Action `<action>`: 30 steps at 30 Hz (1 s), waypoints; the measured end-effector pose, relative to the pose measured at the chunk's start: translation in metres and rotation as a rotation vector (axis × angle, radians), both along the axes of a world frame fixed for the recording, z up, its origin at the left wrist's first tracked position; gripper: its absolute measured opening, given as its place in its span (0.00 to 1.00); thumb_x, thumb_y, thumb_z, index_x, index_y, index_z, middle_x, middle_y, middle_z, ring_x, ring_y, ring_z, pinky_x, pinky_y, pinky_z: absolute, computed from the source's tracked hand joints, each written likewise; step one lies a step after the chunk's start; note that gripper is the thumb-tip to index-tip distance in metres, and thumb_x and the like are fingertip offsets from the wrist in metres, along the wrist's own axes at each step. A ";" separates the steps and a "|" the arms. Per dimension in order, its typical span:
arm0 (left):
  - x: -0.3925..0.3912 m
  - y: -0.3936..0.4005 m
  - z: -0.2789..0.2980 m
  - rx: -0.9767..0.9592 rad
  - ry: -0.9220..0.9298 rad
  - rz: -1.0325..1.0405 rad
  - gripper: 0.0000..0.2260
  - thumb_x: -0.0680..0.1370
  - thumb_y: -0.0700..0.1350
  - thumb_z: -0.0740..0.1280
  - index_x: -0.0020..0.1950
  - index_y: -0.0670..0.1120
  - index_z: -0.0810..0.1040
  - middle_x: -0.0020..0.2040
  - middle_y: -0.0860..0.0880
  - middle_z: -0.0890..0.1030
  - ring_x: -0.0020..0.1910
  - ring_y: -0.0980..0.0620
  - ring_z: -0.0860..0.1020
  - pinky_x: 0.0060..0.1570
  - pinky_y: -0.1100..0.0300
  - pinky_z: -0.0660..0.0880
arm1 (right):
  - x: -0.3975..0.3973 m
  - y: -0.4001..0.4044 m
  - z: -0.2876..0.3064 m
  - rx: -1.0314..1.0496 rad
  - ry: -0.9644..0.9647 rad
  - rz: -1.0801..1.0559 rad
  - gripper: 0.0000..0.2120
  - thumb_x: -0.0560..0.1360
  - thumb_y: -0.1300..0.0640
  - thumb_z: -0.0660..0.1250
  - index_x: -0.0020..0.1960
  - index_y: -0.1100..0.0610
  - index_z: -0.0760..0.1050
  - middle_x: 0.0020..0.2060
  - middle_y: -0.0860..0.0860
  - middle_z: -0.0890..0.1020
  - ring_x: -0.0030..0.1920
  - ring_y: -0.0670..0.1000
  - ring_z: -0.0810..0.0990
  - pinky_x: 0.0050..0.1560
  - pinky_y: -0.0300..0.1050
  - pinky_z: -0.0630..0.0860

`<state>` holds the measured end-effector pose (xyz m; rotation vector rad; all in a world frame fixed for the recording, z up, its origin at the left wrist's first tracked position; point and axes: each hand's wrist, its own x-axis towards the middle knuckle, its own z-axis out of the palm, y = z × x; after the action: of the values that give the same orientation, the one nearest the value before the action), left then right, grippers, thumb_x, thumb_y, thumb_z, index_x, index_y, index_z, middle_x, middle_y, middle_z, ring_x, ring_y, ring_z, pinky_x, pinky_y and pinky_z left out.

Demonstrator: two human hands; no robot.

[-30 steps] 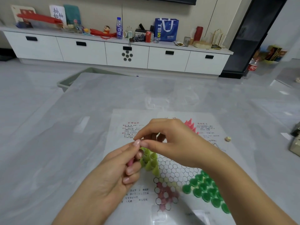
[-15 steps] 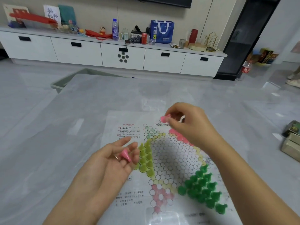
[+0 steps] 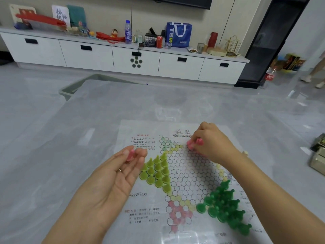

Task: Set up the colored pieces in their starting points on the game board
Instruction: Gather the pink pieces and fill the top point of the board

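A paper game board (image 3: 186,171) with a hexagon grid lies on the grey table. Several yellow-green pieces (image 3: 158,170) fill its left corner and several dark green pieces (image 3: 226,206) fill its near right corner. My left hand (image 3: 114,175) hovers left of the board, palm up, pinching a pink piece (image 3: 130,154) between thumb and fingers. My right hand (image 3: 211,143) rests over the board's far right corner, fingers closed on a pink piece (image 3: 198,142) among other pink pieces (image 3: 190,145) standing there. My hand hides most of that corner.
A small pale object (image 3: 245,153) lies right of the board. Boxes (image 3: 318,155) sit at the table's right edge. A green bin (image 3: 75,87) stands beyond the far left corner. A white cabinet (image 3: 123,57) with clutter lines the wall.
My right hand has lowered its pink piece onto the board's far right corner. My left hand has closed thumb and fingers around its pink piece.
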<state>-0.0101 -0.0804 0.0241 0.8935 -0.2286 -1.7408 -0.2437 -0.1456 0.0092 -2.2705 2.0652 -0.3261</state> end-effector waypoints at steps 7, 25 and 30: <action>0.000 0.001 -0.001 0.008 -0.013 0.013 0.07 0.77 0.38 0.60 0.42 0.39 0.76 0.32 0.43 0.83 0.32 0.51 0.83 0.28 0.63 0.78 | -0.002 0.000 -0.004 0.009 -0.018 0.023 0.06 0.73 0.54 0.67 0.48 0.52 0.80 0.43 0.44 0.69 0.48 0.44 0.66 0.46 0.40 0.69; -0.016 0.014 0.004 -0.180 -0.332 -0.238 0.14 0.67 0.47 0.65 0.48 0.41 0.78 0.40 0.45 0.85 0.29 0.53 0.81 0.24 0.65 0.75 | 0.067 0.055 0.073 0.182 -0.455 0.451 0.07 0.73 0.53 0.67 0.50 0.51 0.80 0.43 0.43 0.80 0.44 0.41 0.77 0.47 0.35 0.75; -0.014 0.016 0.004 -0.199 -0.338 -0.272 0.13 0.67 0.48 0.65 0.45 0.40 0.79 0.36 0.45 0.84 0.30 0.52 0.81 0.25 0.65 0.75 | 0.074 0.057 0.062 0.151 -0.520 0.433 0.04 0.71 0.57 0.69 0.45 0.53 0.80 0.39 0.45 0.80 0.40 0.41 0.76 0.42 0.35 0.75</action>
<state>-0.0240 -0.0648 0.0279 1.0412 -0.7634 -1.7656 -0.1694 -0.0888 0.0708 -2.1646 1.2741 -0.6225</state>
